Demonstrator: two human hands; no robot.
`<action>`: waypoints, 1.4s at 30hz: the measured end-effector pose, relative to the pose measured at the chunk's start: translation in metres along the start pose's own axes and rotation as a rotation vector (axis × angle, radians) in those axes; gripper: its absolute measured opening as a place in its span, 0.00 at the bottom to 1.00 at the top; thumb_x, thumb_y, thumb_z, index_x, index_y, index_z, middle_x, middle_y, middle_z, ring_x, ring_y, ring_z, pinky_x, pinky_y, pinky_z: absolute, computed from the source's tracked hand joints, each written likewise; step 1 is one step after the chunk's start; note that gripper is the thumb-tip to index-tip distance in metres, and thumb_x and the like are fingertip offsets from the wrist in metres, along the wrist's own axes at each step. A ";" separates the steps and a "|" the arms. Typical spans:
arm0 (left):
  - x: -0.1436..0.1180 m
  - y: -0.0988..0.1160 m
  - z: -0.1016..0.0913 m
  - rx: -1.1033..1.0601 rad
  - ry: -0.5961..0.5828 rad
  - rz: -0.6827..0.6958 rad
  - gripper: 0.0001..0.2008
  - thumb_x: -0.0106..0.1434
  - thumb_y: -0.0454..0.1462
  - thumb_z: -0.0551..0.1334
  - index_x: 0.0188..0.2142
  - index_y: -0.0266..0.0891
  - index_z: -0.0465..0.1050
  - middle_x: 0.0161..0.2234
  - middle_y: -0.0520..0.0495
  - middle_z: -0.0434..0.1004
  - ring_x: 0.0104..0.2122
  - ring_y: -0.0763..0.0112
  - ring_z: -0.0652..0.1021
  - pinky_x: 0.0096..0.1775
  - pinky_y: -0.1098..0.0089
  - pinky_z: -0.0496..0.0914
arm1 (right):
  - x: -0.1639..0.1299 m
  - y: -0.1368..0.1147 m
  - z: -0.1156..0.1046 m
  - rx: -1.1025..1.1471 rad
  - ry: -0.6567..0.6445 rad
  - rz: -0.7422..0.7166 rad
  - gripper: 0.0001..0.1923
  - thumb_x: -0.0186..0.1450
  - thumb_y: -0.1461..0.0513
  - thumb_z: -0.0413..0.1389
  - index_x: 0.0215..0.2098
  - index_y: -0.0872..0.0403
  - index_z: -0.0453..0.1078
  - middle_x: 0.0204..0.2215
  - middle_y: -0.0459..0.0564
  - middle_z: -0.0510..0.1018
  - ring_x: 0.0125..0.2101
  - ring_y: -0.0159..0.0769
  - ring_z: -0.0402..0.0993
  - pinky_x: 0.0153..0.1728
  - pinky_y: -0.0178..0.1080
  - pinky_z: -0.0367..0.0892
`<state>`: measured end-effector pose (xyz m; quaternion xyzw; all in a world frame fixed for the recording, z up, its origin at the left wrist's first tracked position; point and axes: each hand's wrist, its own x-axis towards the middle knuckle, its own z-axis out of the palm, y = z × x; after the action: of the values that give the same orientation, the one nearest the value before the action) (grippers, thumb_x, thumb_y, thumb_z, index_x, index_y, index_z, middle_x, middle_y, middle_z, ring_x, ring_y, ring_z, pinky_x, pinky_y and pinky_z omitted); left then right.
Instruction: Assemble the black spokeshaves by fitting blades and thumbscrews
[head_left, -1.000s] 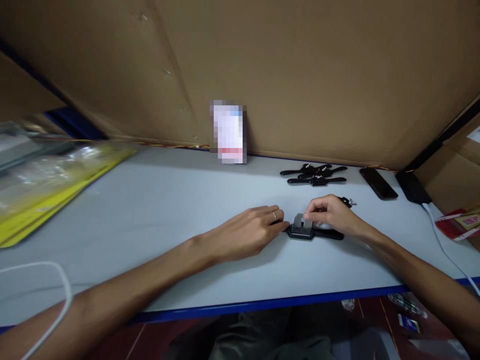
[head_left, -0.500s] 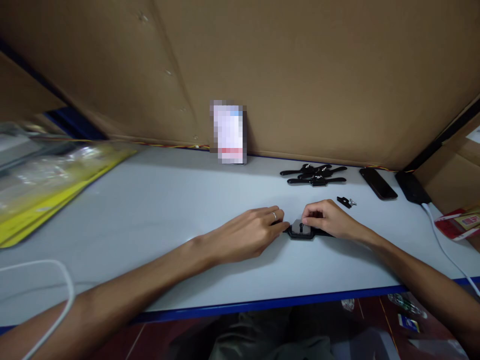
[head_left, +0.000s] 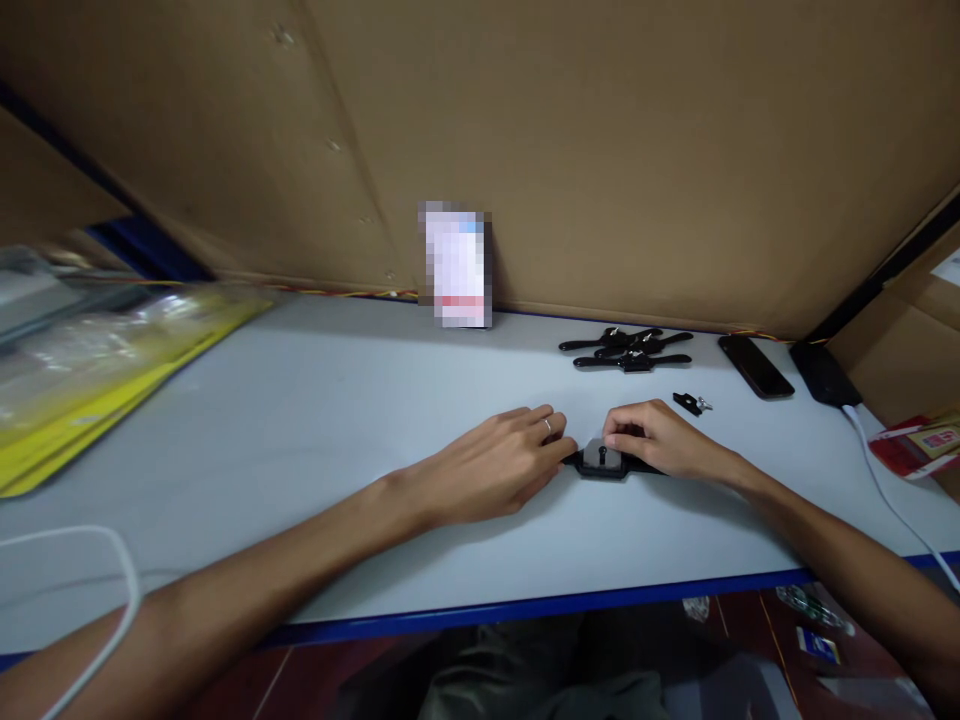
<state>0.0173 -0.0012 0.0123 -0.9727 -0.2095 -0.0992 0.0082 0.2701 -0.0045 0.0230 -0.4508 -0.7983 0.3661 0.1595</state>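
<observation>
At the far left of the frame a yellow tray (head_left: 97, 400) holds clear plastic bags, too blurred to make out their contents; a white cable (head_left: 112, 590) loops at the lower left. Near the middle of the back edge of the table (head_left: 315, 420) stands a small card (head_left: 457, 265), leaning against the cardboard wall.

Just right of centre the left hand (head_left: 495, 465) lies palm down, fingers loosely curled, its fingertips touching the left strap end of a black smartwatch (head_left: 602, 460) lying flat on the table. The right hand (head_left: 660, 440) is curled over the watch's right side, fingertips pressing at the edge of its face. The work on this watch looks to be in progress.

Behind it, toward the upper right, a pile of black watches (head_left: 626, 350) lies well apart, and a small black part (head_left: 690, 403) lies near the right hand. Farther right lie a dark phone (head_left: 756, 366) and a black charger (head_left: 823, 373).
</observation>
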 end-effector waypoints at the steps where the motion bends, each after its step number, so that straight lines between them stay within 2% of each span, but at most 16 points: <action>1: 0.000 0.000 0.000 0.003 -0.008 0.000 0.14 0.74 0.32 0.50 0.44 0.36 0.74 0.37 0.44 0.73 0.36 0.63 0.73 0.37 0.64 0.69 | 0.000 0.000 0.000 -0.009 -0.003 -0.012 0.10 0.68 0.64 0.54 0.28 0.52 0.68 0.22 0.41 0.68 0.24 0.30 0.59 0.29 0.37 0.54; 11: -0.001 0.002 -0.002 -0.003 -0.046 0.001 0.12 0.73 0.32 0.49 0.41 0.36 0.72 0.37 0.44 0.72 0.33 0.66 0.73 0.35 0.66 0.68 | -0.001 0.001 0.000 -0.051 -0.007 -0.040 0.10 0.67 0.65 0.54 0.27 0.52 0.66 0.21 0.41 0.66 0.24 0.31 0.58 0.29 0.37 0.54; 20: 0.000 0.002 -0.002 -0.036 -0.066 -0.019 0.11 0.74 0.33 0.50 0.42 0.37 0.71 0.38 0.44 0.72 0.36 0.65 0.73 0.37 0.65 0.69 | 0.000 -0.002 0.000 -0.081 -0.005 -0.035 0.09 0.67 0.67 0.54 0.28 0.53 0.66 0.22 0.41 0.67 0.24 0.30 0.59 0.29 0.36 0.54; 29: 0.000 0.002 -0.002 -0.053 -0.048 -0.017 0.11 0.74 0.33 0.50 0.41 0.37 0.71 0.37 0.45 0.72 0.35 0.66 0.72 0.36 0.65 0.68 | -0.002 -0.003 -0.001 -0.101 0.013 -0.041 0.10 0.68 0.64 0.52 0.29 0.53 0.69 0.23 0.43 0.71 0.25 0.31 0.62 0.29 0.36 0.56; 32: 0.000 0.001 -0.002 -0.059 -0.033 -0.016 0.11 0.74 0.34 0.51 0.41 0.37 0.71 0.37 0.45 0.72 0.34 0.66 0.72 0.35 0.65 0.68 | -0.004 -0.002 -0.017 -0.157 0.182 -0.055 0.11 0.70 0.61 0.50 0.33 0.53 0.72 0.26 0.46 0.76 0.27 0.33 0.68 0.32 0.36 0.59; 34: 0.000 0.000 -0.002 -0.064 -0.039 -0.021 0.10 0.74 0.35 0.51 0.41 0.37 0.71 0.37 0.45 0.72 0.35 0.65 0.72 0.35 0.65 0.68 | -0.006 0.003 -0.036 -0.305 0.385 -0.054 0.12 0.70 0.60 0.49 0.33 0.54 0.72 0.27 0.47 0.77 0.28 0.34 0.70 0.33 0.37 0.59; 36: -0.001 0.000 -0.001 -0.068 -0.050 -0.023 0.10 0.74 0.35 0.52 0.42 0.37 0.72 0.38 0.45 0.72 0.36 0.65 0.72 0.35 0.65 0.68 | -0.010 0.012 -0.058 -0.494 0.455 0.033 0.12 0.69 0.59 0.50 0.32 0.54 0.73 0.27 0.49 0.77 0.27 0.36 0.70 0.32 0.37 0.58; 38: -0.001 -0.001 -0.001 -0.068 -0.055 -0.024 0.09 0.74 0.36 0.53 0.42 0.37 0.72 0.38 0.44 0.72 0.36 0.64 0.73 0.36 0.64 0.68 | -0.015 0.024 -0.079 -0.686 0.423 0.200 0.13 0.70 0.58 0.50 0.32 0.53 0.74 0.25 0.50 0.77 0.27 0.38 0.70 0.31 0.38 0.57; 40: -0.001 -0.001 -0.001 -0.069 -0.057 -0.025 0.10 0.74 0.36 0.53 0.43 0.37 0.72 0.38 0.44 0.72 0.36 0.64 0.72 0.36 0.63 0.69 | -0.022 0.038 -0.095 -0.798 0.291 0.359 0.14 0.70 0.57 0.50 0.32 0.52 0.75 0.28 0.52 0.78 0.29 0.41 0.72 0.30 0.39 0.56; 42: -0.002 -0.001 -0.001 -0.068 -0.057 -0.023 0.10 0.74 0.36 0.52 0.43 0.37 0.72 0.39 0.44 0.72 0.37 0.64 0.72 0.36 0.63 0.69 | -0.028 0.050 -0.107 -0.812 0.170 0.463 0.12 0.68 0.57 0.53 0.35 0.52 0.77 0.32 0.54 0.79 0.32 0.42 0.75 0.32 0.39 0.58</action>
<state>0.0153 -0.0012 0.0127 -0.9725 -0.2171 -0.0785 -0.0322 0.3779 0.0356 0.0617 -0.6711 -0.7396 0.0120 -0.0505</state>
